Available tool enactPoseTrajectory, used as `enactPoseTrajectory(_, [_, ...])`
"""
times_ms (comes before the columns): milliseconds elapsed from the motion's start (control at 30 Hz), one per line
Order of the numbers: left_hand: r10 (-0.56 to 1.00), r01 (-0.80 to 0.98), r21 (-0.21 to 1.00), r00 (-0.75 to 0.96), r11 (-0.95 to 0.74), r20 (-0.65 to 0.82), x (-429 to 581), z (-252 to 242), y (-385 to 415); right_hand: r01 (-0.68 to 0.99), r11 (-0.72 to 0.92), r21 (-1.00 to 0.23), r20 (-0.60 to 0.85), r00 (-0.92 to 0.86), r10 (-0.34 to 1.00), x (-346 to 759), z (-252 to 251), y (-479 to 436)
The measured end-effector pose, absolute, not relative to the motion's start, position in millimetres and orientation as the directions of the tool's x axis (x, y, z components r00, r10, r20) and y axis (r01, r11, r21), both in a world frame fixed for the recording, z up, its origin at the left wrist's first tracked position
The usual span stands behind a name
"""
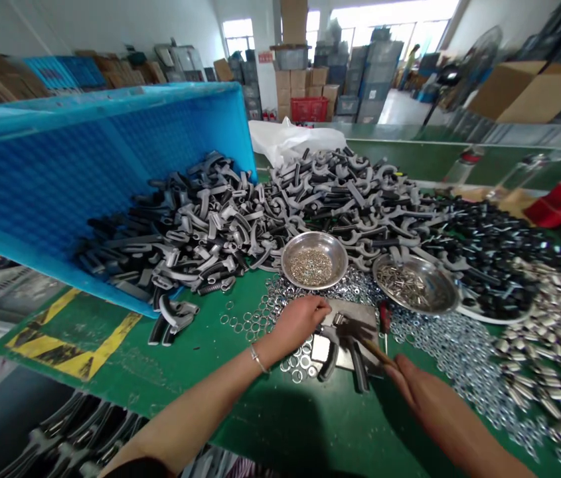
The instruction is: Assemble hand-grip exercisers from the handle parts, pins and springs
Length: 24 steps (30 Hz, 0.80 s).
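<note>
My right hand (412, 382) is closed round the wooden handle of a hammer (377, 352), whose dark, blurred head is over a metal plate (366, 312). My left hand (303, 322) is at the plate's left side with its fingers pinched together; whatever they grip is hidden. Just below those fingertips lies a curved grey-and-black handle part (330, 358). Another black grip (360, 368) extends off the plate's front edge. A small metal sleeve (338, 319) rests on the plate. Loose metal rings (299, 364) surround my left wrist and the plate's left edge.
A tipped blue crate (111, 153) spills handle parts (225, 219) over the green table. Two steel bowls, one with small brass-coloured pieces (313, 267) and one with pins (404, 285), stand behind the plate. A red-handled screwdriver (384, 317), nuts (454, 352) and metal sleeves (559, 345) lie right.
</note>
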<state>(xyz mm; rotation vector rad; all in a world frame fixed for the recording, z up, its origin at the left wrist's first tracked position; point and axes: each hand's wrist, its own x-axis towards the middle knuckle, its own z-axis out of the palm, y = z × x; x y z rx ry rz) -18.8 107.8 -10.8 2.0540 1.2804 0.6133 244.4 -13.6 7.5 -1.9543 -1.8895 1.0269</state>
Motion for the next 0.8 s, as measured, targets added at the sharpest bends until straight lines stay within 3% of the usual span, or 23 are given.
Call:
enactPoseTrajectory(133, [0.916,0.614,0.733,0.399,-0.292,0.031,14.0,-22.2,116.0,0.674,-0.209,-0.708,-0.399,-0.138,0.907,257.3,-5.7,-12.8])
enactPoseTrajectory(300, [0.931,0.641,0.72,0.365,-0.265,0.017,25.6,-35.8,122.1,0.44,-0.327,-0.836,-0.347,0.036,0.937,261.6,-20.1,-23.1])
enactPoseTrajectory(400, [0.924,0.648,0.709,0.381,-0.276,0.012,24.1,-35.7,122.6,0.258,-0.412,-0.874,-0.402,0.096,0.911,258.3,-32.8,-29.9])
enactPoseTrajectory(500, [0.919,0.688,0.655,0.393,-0.312,0.025,25.1,-34.4,121.2,0.185,-0.44,-0.879,-0.429,0.094,0.898,257.0,-42.1,-33.3])
enactPoseTrajectory(600, [0.891,0.744,0.525,0.449,-0.413,0.065,26.5,-36.5,119.0,0.158,-0.446,-0.881,-0.437,0.091,0.895,257.4,-42.4,-33.6])
enactPoseTrajectory(700, [0.802,0.751,0.292,0.583,-0.592,0.129,25.1,-40.2,118.8,0.162,-0.446,-0.88,-0.436,0.097,0.895,256.2,-35.7,-32.8])
enactPoseTrajectory(800, [0.639,0.639,0.053,0.755,-0.767,0.143,22.1,-42.0,122.3,0.191,-0.451,-0.872,-0.438,0.107,0.892,252.3,-28.0,-33.7])
